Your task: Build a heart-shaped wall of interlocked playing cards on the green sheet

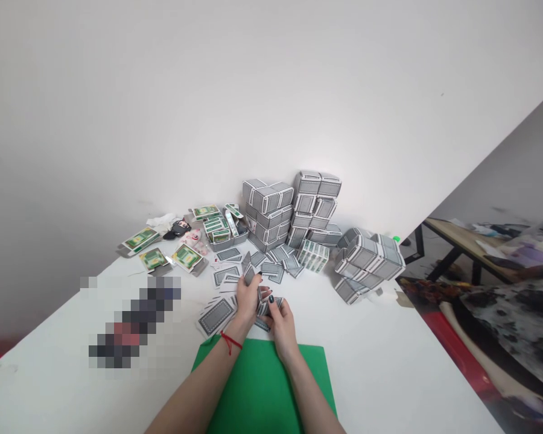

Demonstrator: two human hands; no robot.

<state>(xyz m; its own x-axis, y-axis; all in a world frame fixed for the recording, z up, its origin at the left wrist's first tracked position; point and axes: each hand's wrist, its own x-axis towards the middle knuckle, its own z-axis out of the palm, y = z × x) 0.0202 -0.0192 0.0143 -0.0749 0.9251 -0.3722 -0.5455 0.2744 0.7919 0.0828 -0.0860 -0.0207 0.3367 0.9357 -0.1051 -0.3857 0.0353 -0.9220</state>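
- Your left hand (pixel 248 298): fingers closed on tilted playing cards (pixel 250 275).
- Your right hand (pixel 283 322): thumb and fingers pinching a second packet (pixel 264 309), just beside the left.
- Both groups: above the white table (pixel 380 361), beyond the green sheet (pixel 253 386).

Place: home or small workshop, undetermined
White table (pixel 384 361): set against plain wall (pixel 235 90)
Card stacks (pixel 306 204): piled at table's back
Wooden desk (pixel 468 243): seen right of table
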